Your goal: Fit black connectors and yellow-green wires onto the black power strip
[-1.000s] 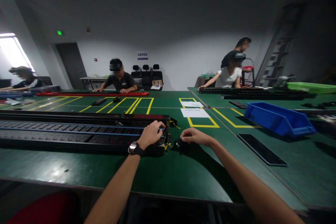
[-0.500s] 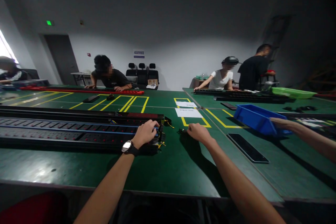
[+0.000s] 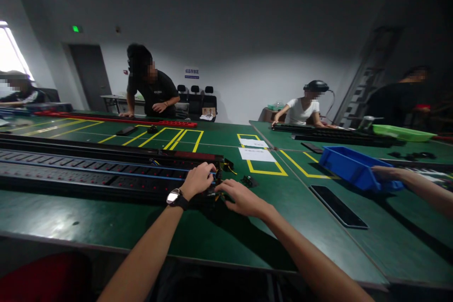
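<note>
1. We have one view only, from a camera worn on the head, so no second view shares the scene
2. It faces forward and slightly down across the green counter (image 3: 247, 240), toward the far wall
3. It sits close: both forearms enter from the bottom edge, left hand (image 3: 198, 180) and right hand (image 3: 240, 199) near mid-frame

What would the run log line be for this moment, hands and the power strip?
left hand: resting on end of power strip | right hand: fingers at same end | small black part: loose on table
</note>
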### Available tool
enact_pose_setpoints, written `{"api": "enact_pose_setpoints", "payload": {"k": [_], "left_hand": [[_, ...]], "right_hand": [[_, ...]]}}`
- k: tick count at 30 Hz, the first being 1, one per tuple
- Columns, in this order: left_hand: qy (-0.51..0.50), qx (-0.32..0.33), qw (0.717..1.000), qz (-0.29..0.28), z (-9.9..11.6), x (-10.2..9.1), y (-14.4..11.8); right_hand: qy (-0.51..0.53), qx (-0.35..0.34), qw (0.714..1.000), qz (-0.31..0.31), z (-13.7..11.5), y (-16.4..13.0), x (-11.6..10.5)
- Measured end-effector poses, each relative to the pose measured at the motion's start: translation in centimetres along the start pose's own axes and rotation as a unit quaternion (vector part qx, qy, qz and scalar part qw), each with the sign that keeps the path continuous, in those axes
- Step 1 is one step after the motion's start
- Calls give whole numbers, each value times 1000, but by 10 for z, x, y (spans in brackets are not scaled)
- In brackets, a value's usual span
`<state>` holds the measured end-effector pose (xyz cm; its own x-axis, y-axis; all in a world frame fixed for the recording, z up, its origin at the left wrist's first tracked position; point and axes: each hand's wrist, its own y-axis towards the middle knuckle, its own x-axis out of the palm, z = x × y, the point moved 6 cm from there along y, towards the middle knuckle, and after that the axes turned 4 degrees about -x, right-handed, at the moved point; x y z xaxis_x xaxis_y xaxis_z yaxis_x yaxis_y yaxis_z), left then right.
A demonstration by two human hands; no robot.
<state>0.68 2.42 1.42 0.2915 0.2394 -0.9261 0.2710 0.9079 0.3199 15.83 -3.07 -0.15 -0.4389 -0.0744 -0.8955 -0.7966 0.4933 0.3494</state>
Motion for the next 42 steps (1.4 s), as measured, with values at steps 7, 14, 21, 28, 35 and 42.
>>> {"api": "enact_pose_setpoints", "payload": {"k": [7,14,21,28,35,42], "left_hand": [[4,-7,1000,-1,0,0,-1],[1,-16,1000,-11,0,-1,-1],[3,-20,1000,-11,-1,0,-1],[5,-19,1000,-11,-2,1,0],[10,-15,1000,-7,-2,1,0],[9,-16,1000,-13,0,-1,-1]], "right_hand": [[-22,0,1000,-2,5,0,1],[-21,-13,1000,11,1,1,5],[-29,14,999,11,4,2,11],[-31,24,999,35,9,4,15],[53,34,995,73,15,7,19],[94,34,988,121,7,12,18]]}}
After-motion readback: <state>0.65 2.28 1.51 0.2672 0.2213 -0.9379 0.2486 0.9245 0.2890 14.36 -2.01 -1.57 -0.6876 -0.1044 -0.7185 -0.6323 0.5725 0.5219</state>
